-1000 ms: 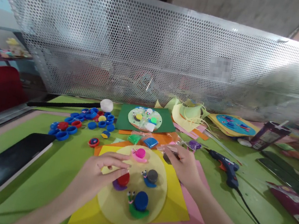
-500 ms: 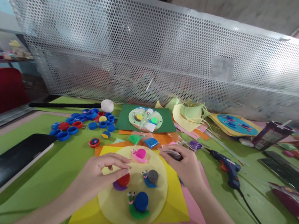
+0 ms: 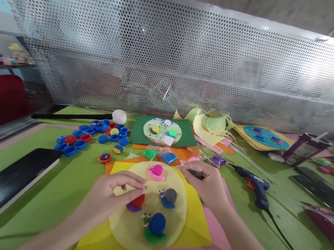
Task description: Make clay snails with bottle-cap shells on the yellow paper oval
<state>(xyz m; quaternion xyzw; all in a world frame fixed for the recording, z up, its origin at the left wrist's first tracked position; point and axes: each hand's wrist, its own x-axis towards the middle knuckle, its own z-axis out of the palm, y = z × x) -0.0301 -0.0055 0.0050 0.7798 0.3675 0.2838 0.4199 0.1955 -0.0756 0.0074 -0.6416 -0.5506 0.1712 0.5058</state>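
My left hand (image 3: pixel 117 189) is closed in a loose pinch over the left part of a pale yellow paper disc (image 3: pixel 174 227). Beneath its thumb, a snail with a red shell (image 3: pixel 138 201) and purple body is partly hidden; whatever the fingertips hold is too small to make out. Over the disc's upper right edge, my right hand (image 3: pixel 204 181) is closed around a small dark object (image 3: pixel 196 173) of unclear kind. Also on the disc are a pink snail (image 3: pixel 157 171), a grey-shelled snail (image 3: pixel 170 195) and a blue-shelled snail (image 3: pixel 157 225) with a green body.
Blue and red bottle caps (image 3: pixel 80 144) and a phone (image 3: pixel 1 187) lie left. Clay packets (image 3: pixel 168 158) and a decorated disc (image 3: pixel 150 130) are behind. To the right are a glue gun (image 3: pixel 254 187) with its cord, and a cup (image 3: pixel 306 149). A perforated metal panel (image 3: pixel 178 51) stands behind.
My view has shifted slightly. My right hand has turned a little with the dark object in it, while my left hand stays at the red-shelled snail.
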